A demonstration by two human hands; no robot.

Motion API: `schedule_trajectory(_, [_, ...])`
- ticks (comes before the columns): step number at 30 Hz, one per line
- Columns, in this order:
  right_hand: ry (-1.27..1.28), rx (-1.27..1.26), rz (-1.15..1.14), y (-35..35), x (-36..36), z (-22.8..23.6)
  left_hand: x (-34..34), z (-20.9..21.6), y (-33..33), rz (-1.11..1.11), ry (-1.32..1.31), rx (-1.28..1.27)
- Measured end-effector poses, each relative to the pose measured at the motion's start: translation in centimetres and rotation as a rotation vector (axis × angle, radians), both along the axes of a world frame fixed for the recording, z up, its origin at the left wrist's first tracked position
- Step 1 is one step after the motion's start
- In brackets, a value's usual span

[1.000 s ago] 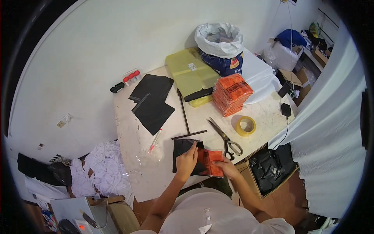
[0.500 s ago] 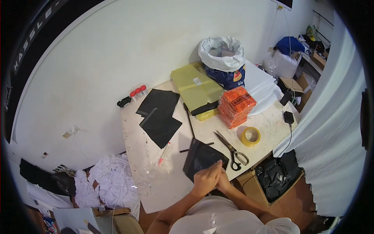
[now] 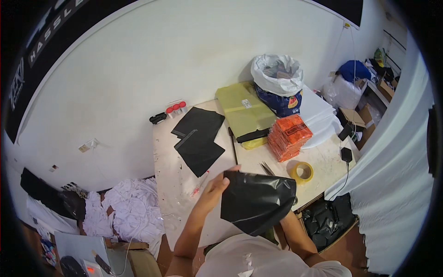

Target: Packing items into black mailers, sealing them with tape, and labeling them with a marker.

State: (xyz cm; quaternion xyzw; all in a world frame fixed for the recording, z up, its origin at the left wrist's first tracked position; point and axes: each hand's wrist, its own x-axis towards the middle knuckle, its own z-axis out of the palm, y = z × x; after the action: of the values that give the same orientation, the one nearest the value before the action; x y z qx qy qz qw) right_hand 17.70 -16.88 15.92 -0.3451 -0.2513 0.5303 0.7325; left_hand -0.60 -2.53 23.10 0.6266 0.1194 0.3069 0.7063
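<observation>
While both forearms rise from the near edge, the left hand [image 3: 213, 193] pinches the left edge of a black plastic bag [image 3: 256, 201], fingers curled round the film and thumb on top — closed on it, not flat. The right hand is hidden behind the bag; only its forearm shows below the bag's right corner, so I cannot tell how far that hand is open or what it grips. The bag hangs lifted above the near edge of the table [image 3: 175, 184], clear of the surface. Its long axis runs left to right, slightly tilted, with the upper edge stretched fairly straight and the lower edge sagging to a rounded point toward the person's chest. Glossy folds catch light across its face.

Just beyond the bag's top edge lie scissors [image 3: 266, 169], partly covered, and to the right of them a roll of yellow tape [image 3: 302, 172]. Farther right and back stands a stack of orange packets [image 3: 289, 136], near a flat yellow-green bundle [image 3: 242, 113] and a white sack [image 3: 277, 74] over a blue bag. Black sheets [image 3: 199, 138] lie on the far left of the table — well apart from the hands. A red-capped tool [image 3: 168, 114] rests at the far left corner. White cloth [image 3: 124, 214] is heaped on the floor to the left.
</observation>
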Motion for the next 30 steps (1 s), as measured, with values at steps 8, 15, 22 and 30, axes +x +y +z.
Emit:
schedule_trajectory(8, [-0.079, -0.048, 0.024, 0.1, 0.5, -1.6, 0.5, -2.9, -1.2, 0.015, 0.01, -0.315])
schedule_trajectory(15, [-0.131, -0.111, 0.019, -0.2, 2.1, -2.7, 1.1, -3.7, -1.6, -0.048, 0.001, -0.53])
schedule_trajectory(22, [-0.199, -0.132, -0.008, 0.8, 3.5, -2.6, 0.8, -5.7, -1.1, -0.019, 0.107, -0.615])
schedule_trajectory(30, [-0.234, -0.114, 0.023, 3.5, 3.5, 4.3, 3.0, -11.2, -3.4, -0.068, -0.347, -1.141])
